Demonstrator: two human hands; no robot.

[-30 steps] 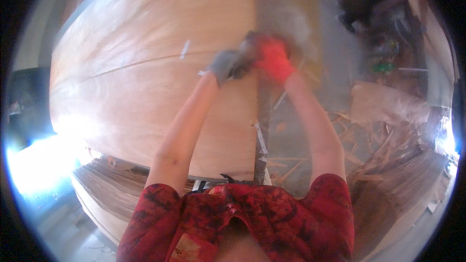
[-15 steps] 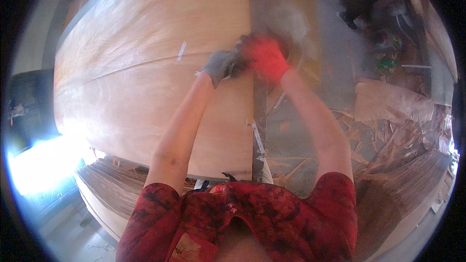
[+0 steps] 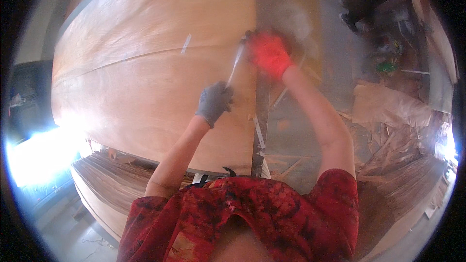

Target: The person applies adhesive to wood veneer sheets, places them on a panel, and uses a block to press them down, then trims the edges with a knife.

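Note:
A whitish strip of tape stretches slantwise between my hands, above a broad sheet of wood veneer. My left hand, in a grey glove, pinches its near end over the veneer. At the veneer's right edge is my right hand in a red glove, blurred by motion. Its fingers are closed around something dark that I cannot make out, where the tape's far end meets it. A short piece of white tape lies on the veneer near a long dark seam.
A strip with dark marks lies along the right edge of the veneer. Torn veneer scraps cover the floor at right. Stacks of sheets stand near me on both sides. A person's dark-clothed legs are at far right.
My left hand has moved toward me, away from my right hand, and the tape now spans the gap between them. My right hand stays at the veneer's edge.

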